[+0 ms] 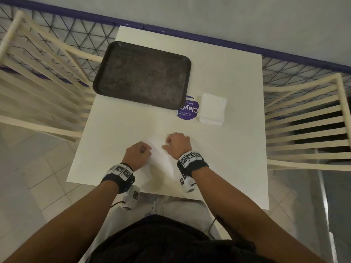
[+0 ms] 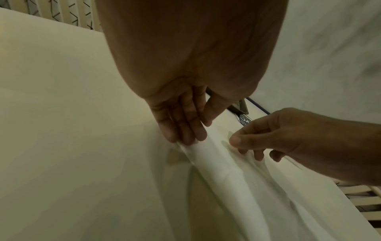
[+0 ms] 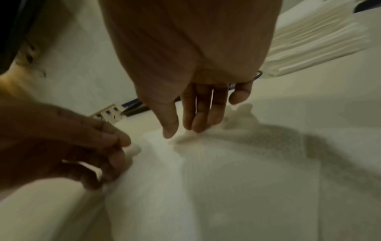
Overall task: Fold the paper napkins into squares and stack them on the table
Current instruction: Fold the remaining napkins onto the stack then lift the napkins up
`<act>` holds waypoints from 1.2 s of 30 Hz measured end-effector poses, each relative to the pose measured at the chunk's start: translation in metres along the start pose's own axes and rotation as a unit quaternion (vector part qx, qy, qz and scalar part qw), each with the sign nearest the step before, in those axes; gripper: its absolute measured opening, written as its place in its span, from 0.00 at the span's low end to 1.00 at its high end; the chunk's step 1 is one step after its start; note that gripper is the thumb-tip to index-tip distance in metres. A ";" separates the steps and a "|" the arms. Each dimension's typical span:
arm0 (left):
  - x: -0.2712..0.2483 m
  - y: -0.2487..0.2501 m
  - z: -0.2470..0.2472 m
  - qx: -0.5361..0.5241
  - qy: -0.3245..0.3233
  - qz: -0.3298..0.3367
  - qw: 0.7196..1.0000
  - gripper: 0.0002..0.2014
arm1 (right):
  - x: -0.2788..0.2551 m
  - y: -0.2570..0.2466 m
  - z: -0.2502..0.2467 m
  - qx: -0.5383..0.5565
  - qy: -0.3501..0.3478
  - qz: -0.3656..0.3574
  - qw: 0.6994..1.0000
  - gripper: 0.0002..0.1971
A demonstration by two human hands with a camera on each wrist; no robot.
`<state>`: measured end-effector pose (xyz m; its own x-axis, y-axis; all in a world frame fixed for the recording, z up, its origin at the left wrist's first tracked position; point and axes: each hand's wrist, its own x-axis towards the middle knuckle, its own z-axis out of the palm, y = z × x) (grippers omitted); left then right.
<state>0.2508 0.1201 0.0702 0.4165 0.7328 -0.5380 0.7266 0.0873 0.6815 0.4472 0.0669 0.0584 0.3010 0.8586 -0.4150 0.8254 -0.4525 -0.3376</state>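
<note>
We see the white table (image 1: 228, 168), a dark tray (image 1: 142, 74) beyond our hands, a napkin stack (image 1: 211, 109) beyond-right, and the loose napkin (image 1: 157, 158) pinched between left hand (image 1: 137, 153) and right hand (image 1: 177, 144).

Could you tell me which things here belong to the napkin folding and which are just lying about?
Job: napkin held by left hand and right hand; napkin stack; table.
Lying about: dark tray; purple sticker; chairs.
</note>
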 end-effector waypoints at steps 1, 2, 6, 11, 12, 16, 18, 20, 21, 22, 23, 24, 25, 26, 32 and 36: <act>-0.002 -0.001 -0.002 -0.008 -0.003 0.001 1.000 0.04 | 0.000 -0.003 0.004 -0.016 0.005 0.004 1.000 0.12; -0.002 -0.001 -0.004 -0.016 -0.004 0.001 1.000 0.05 | -0.001 -0.006 0.006 -0.029 0.011 0.007 0.999 0.09; -0.005 -0.002 -0.007 -0.034 -0.008 0.004 0.999 0.09 | -0.005 -0.013 0.010 -0.040 0.006 0.019 0.999 0.03; -0.007 0.001 -0.004 -0.068 0.040 0.002 0.997 0.04 | -0.009 -0.011 -0.003 0.036 -0.001 0.038 0.999 0.03; -0.007 0.002 -0.004 -0.077 0.064 -0.003 0.995 0.05 | -0.011 -0.011 -0.008 0.075 0.000 0.050 0.996 0.04; -0.003 0.013 -0.007 -0.122 0.104 -0.062 0.985 0.23 | -0.014 -0.001 -0.030 0.257 0.046 0.081 0.962 0.08; -0.001 0.019 -0.009 -0.149 0.053 -0.065 0.985 0.28 | -0.016 0.003 -0.039 0.316 0.067 0.087 0.942 0.06; -0.001 0.027 -0.010 -0.183 -0.006 -0.040 0.982 0.24 | -0.017 0.006 -0.044 0.379 0.083 0.103 0.916 0.07; -0.001 0.032 -0.010 -0.201 -0.022 -0.025 0.979 0.24 | -0.018 0.008 -0.046 0.402 0.089 0.112 0.904 0.08; -0.001 0.037 -0.009 -0.216 -0.025 -0.013 0.976 0.23 | -0.019 0.009 -0.047 0.418 0.094 0.121 0.896 0.08; 0.000 0.040 -0.008 -0.227 -0.019 -0.002 0.974 0.21 | -0.019 0.011 -0.047 0.429 0.099 0.131 0.888 0.08; 0.000 0.043 -0.006 -0.233 -0.011 0.010 0.972 0.17 | -0.019 0.012 -0.046 0.440 0.104 0.140 0.881 0.07; 0.003 0.044 -0.004 -0.232 -0.006 0.019 0.973 0.13 | -0.019 0.014 -0.045 0.448 0.107 0.146 0.875 0.07; 0.005 0.045 -0.002 -0.227 -0.003 0.026 0.974 0.13 | -0.020 0.015 -0.046 0.455 0.109 0.149 0.871 0.07; 0.011 0.050 -0.004 -0.211 0.006 0.038 0.977 0.07 | -0.028 0.020 -0.048 0.486 0.056 0.154 0.859 0.17; 0.012 0.051 -0.006 -0.212 0.005 0.047 0.976 0.06 | -0.033 0.023 -0.050 0.467 0.037 0.138 0.873 0.18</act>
<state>0.2893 0.1373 0.1017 0.4637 0.7567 -0.4609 0.3937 0.2900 0.8723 0.4806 0.0402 0.1061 0.4849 0.6834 -0.5457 -0.0216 -0.6144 -0.7887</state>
